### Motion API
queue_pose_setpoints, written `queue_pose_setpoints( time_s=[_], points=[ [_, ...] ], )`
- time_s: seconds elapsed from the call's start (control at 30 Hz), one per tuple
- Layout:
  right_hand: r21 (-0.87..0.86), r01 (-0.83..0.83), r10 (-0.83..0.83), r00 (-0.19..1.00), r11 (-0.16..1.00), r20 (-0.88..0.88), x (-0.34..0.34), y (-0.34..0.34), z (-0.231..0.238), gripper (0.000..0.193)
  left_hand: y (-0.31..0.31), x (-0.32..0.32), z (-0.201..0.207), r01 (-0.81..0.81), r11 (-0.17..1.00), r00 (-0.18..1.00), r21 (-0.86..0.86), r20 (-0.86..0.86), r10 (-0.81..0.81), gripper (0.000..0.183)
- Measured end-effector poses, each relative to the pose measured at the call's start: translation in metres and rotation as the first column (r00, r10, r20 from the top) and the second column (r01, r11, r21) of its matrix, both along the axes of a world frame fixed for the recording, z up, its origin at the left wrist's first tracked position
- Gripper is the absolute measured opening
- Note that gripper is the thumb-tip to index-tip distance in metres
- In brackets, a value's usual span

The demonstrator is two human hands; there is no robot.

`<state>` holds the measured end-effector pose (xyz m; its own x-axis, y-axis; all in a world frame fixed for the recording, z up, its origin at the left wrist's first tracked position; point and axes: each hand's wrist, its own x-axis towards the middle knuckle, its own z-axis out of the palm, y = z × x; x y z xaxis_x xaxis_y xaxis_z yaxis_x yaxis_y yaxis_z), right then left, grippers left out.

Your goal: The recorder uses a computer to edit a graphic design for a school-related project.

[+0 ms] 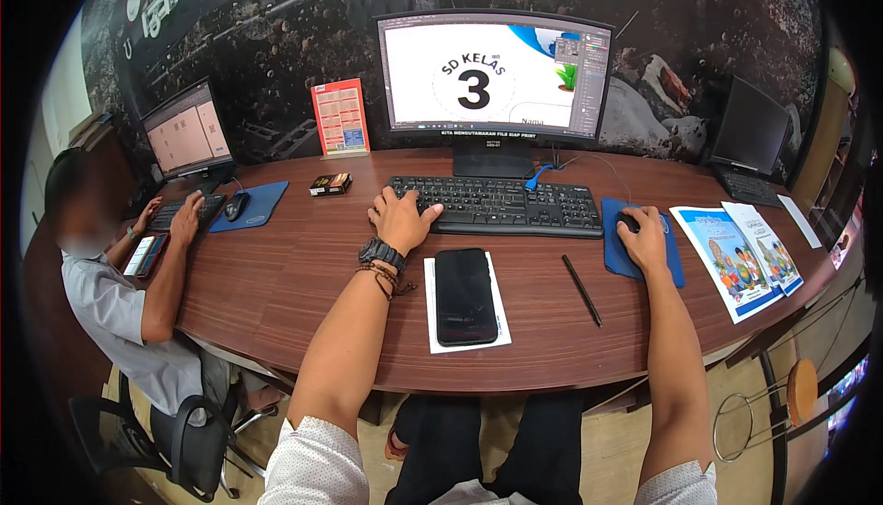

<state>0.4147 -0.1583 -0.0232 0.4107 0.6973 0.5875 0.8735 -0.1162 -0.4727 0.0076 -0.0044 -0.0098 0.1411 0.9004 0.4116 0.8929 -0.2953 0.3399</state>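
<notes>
My left hand rests on the left end of a black keyboard, its fingers spread over the keys and the thumb stretched out to the right. A watch and a beaded bracelet are on that wrist. My right hand is curved over a dark computer mouse, mostly hidden under the palm, on a blue mouse pad. Behind the keyboard a curved monitor displays a page layout with a large numeral in a circle. Between my forearms lie a black phone on white paper and a black pen.
Printed colourful sheets lie right of the mouse pad. A red-and-white card stands behind a small dark box. At left a co-worker has hands at another keyboard. A dark screen stands at the far right.
</notes>
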Motion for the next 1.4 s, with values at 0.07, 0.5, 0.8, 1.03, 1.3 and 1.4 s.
queue_pose_setpoints(
  time_s=[0.07, 0.5, 0.8, 1.03, 1.3, 1.4],
  points=[
    [-0.011, 0.005, -0.005, 1.0, 1.0, 0.0, -0.002, -0.001, 0.002, 0.035, 0.0, 0.002, 0.0, -0.005, 1.0, 1.0, 0.014, -0.025, 0.005, 0.062],
    [-0.036, -0.011, 0.01, 1.0, 0.999, -0.024, -0.003, 0.0, 0.001, 0.037, -0.01, 0.024, 0.013, -0.018, 0.978, 0.994, -0.208, -0.109, -0.005, 0.08],
    [-0.016, -0.012, 0.012, 1.0, 1.0, -0.017, 0.003, 0.003, -0.003, 0.034, 0.0, 0.004, 0.002, -0.087, 0.995, 0.996, -0.051, -0.006, 0.087, 0.076],
    [-0.024, -0.008, 0.008, 1.0, 1.0, -0.014, 0.002, 0.003, -0.002, 0.034, -0.002, 0.004, 0.002, -0.08, 0.994, 0.997, -0.076, -0.008, 0.08, 0.077],
    [-0.023, 0.001, -0.001, 1.0, 1.0, -0.019, 0.003, 0.003, -0.002, 0.034, 0.0, 0.005, 0.001, -0.08, 0.994, 0.997, -0.069, -0.02, 0.079, 0.077],
    [-0.021, -0.014, 0.013, 1.0, 1.0, -0.016, 0.004, 0.003, -0.003, 0.035, 0.0, 0.004, 0.0, -0.081, 0.995, 0.997, -0.066, -0.02, 0.079, 0.077]
  ],
)
